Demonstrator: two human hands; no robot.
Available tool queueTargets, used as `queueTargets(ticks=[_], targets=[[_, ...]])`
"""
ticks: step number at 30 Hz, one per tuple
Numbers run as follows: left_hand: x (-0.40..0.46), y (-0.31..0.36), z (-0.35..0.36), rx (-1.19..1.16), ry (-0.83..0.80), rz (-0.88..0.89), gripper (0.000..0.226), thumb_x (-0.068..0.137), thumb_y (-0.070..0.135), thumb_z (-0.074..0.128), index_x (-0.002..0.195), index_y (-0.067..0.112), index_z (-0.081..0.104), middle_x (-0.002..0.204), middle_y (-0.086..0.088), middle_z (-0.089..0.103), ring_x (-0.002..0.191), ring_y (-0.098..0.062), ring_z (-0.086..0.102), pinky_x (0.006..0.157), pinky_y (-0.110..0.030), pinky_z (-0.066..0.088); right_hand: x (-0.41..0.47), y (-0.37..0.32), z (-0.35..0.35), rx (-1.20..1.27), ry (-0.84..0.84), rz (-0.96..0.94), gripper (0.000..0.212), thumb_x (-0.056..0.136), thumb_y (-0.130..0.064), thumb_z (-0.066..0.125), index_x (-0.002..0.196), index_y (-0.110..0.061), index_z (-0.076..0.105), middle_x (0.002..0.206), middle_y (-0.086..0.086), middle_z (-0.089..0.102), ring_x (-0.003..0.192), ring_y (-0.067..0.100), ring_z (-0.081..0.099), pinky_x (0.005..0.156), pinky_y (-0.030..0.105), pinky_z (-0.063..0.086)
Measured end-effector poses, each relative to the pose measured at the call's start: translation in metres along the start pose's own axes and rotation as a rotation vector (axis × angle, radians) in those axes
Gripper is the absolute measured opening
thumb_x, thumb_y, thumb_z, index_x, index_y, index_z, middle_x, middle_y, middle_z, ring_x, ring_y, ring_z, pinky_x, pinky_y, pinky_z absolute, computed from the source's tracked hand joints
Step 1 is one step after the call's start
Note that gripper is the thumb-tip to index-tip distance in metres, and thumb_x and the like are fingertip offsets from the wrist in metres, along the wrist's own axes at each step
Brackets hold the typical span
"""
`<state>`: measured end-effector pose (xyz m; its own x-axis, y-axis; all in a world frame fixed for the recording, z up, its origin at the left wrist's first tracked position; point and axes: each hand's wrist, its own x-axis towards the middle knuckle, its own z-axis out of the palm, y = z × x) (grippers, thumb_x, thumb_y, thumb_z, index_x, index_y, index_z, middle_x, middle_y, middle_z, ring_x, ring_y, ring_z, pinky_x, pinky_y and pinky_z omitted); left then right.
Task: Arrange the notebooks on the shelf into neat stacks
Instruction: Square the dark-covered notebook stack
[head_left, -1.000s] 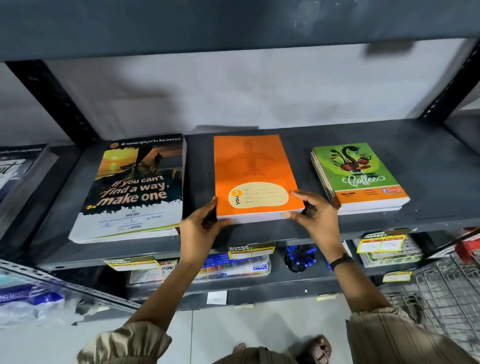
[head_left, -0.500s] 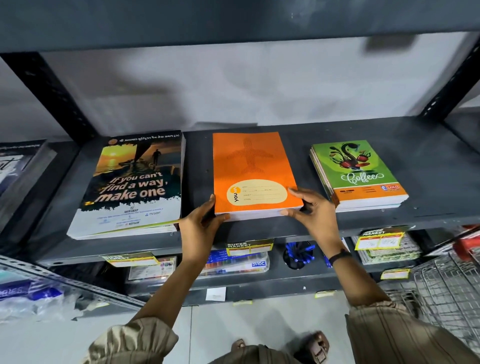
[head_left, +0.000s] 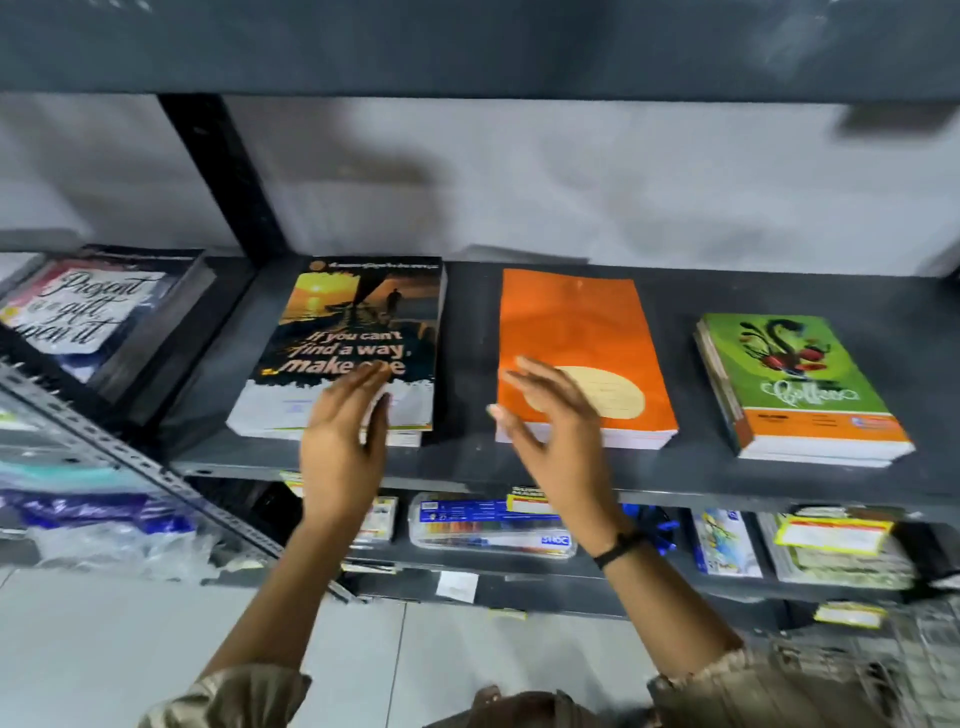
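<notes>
Lying flat on the shelf (head_left: 467, 457): three notebook stacks, sunset-covered (head_left: 358, 322), orange (head_left: 576, 322), green (head_left: 795, 374); both hands (head_left: 343, 441) (head_left: 556, 426) open, empty.

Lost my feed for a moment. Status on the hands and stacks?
Left hand and right hand open, holding nothing. Sunset stack, orange stack and green stack flat on the shelf. Nothing in the way.

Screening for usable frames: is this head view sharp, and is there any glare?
Head view: motion-blurred overall, both hands smeared, left hand and right hand; faint sheen on the plain orange notebook stack; wide-angle bending at the dark grey metal shelf.
</notes>
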<state>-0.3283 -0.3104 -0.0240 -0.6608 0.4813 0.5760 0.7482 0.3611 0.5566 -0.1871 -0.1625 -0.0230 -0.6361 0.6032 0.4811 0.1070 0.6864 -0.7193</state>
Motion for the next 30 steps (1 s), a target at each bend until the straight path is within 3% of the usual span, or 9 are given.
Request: queueTargets(ticks=[3, 6, 12, 15, 18, 19, 23, 27, 30], targets=[[0.011, -0.055, -0.032, 0.215, -0.056, -0.075, 0.026, 0.084, 0.014, 0.063, 0.109, 0.005, 0.065, 0.119, -0.018, 0.064, 0.116, -0.036, 0.053, 0.101, -0.039, 0.037, 0.016, -0.024, 0.046, -0.024, -0.355, 0.093, 0.052, 0.085, -0.028, 0.067, 0.132, -0.014, 0.053, 0.145, 0.012, 0.046, 0.135, 0.022, 0.042, 0.112, 0.032, 0.033], [0.017, -0.099, -0.051, 0.191, -0.222, -0.289, 0.055, 0.074, 0.017, 0.075, 0.123, 0.004, 0.055, 0.136, -0.024, 0.049, 0.125, -0.040, 0.044, 0.103, -0.048, 0.038, 0.025, -0.030, 0.080, -0.075, -0.498, 0.267, 0.068, 0.082, -0.031, 0.069, 0.141, -0.013, 0.040, 0.150, 0.016, 0.036, 0.140, 0.025, 0.033, 0.110, 0.028, 0.029], [0.018, -0.139, -0.059, -0.016, -0.234, -0.332, 0.056, 0.067, 0.006, 0.078, 0.119, -0.001, 0.059, 0.135, -0.020, 0.051, 0.122, -0.023, 0.050, 0.098, -0.028, 0.045, 0.018, -0.031, 0.110, -0.127, -0.435, 0.309, 0.069, 0.079, -0.029, 0.073, 0.139, -0.009, 0.043, 0.139, 0.015, 0.051, 0.126, 0.027, 0.050, 0.102, 0.031, 0.040], [0.022, -0.148, -0.062, -0.127, -0.223, -0.403, 0.054, 0.068, 0.002, 0.076, 0.119, -0.002, 0.058, 0.136, -0.019, 0.051, 0.126, -0.026, 0.048, 0.098, -0.026, 0.044, 0.016, -0.034, 0.113, -0.178, -0.383, 0.254, 0.062, 0.077, -0.027, 0.075, 0.131, -0.010, 0.052, 0.127, 0.014, 0.061, 0.111, 0.029, 0.061, 0.092, 0.037, 0.049], [0.025, -0.153, -0.062, -0.115, -0.230, -0.388, 0.053, 0.067, -0.001, 0.076, 0.117, -0.005, 0.059, 0.133, -0.021, 0.053, 0.125, -0.028, 0.049, 0.089, 0.002, 0.040, 0.018, -0.034, 0.112, -0.218, -0.365, 0.225, 0.058, 0.073, -0.029, 0.078, 0.126, -0.012, 0.057, 0.120, 0.013, 0.066, 0.106, 0.029, 0.064, 0.088, 0.039, 0.055], [0.025, -0.152, -0.062, -0.115, -0.228, -0.385, 0.054, 0.066, -0.002, 0.076, 0.117, -0.006, 0.059, 0.133, -0.021, 0.053, 0.125, -0.028, 0.049, 0.089, 0.002, 0.040, 0.018, -0.033, 0.112, -0.228, -0.371, 0.213, 0.059, 0.073, -0.030, 0.078, 0.126, -0.013, 0.057, 0.121, 0.012, 0.066, 0.107, 0.029, 0.064, 0.089, 0.040, 0.055], [0.025, -0.146, -0.063, -0.151, -0.218, -0.409, 0.054, 0.065, -0.005, 0.075, 0.117, -0.007, 0.058, 0.132, -0.022, 0.053, 0.123, -0.029, 0.051, 0.102, -0.035, 0.043, 0.019, -0.031, 0.109, -0.233, -0.378, 0.206, 0.064, 0.073, -0.032, 0.077, 0.131, -0.014, 0.054, 0.129, 0.010, 0.063, 0.111, 0.026, 0.063, 0.096, 0.036, 0.052], [0.029, -0.142, -0.064, -0.120, -0.213, -0.391, 0.054, 0.063, -0.006, 0.076, 0.114, -0.008, 0.060, 0.129, -0.022, 0.056, 0.119, -0.026, 0.054, 0.094, -0.010, 0.041, 0.017, -0.032, 0.110, -0.243, -0.358, 0.198, 0.062, 0.075, -0.029, 0.076, 0.130, -0.013, 0.055, 0.128, 0.010, 0.064, 0.107, 0.026, 0.065, 0.095, 0.036, 0.053], [0.032, -0.143, -0.065, -0.151, -0.231, -0.417, 0.054, 0.064, -0.006, 0.076, 0.115, -0.006, 0.060, 0.131, -0.020, 0.056, 0.118, -0.025, 0.054, 0.101, -0.027, 0.041, 0.015, -0.032, 0.111, -0.251, -0.344, 0.187, 0.058, 0.077, -0.027, 0.074, 0.129, -0.011, 0.055, 0.126, 0.011, 0.065, 0.105, 0.026, 0.066, 0.094, 0.037, 0.053]])
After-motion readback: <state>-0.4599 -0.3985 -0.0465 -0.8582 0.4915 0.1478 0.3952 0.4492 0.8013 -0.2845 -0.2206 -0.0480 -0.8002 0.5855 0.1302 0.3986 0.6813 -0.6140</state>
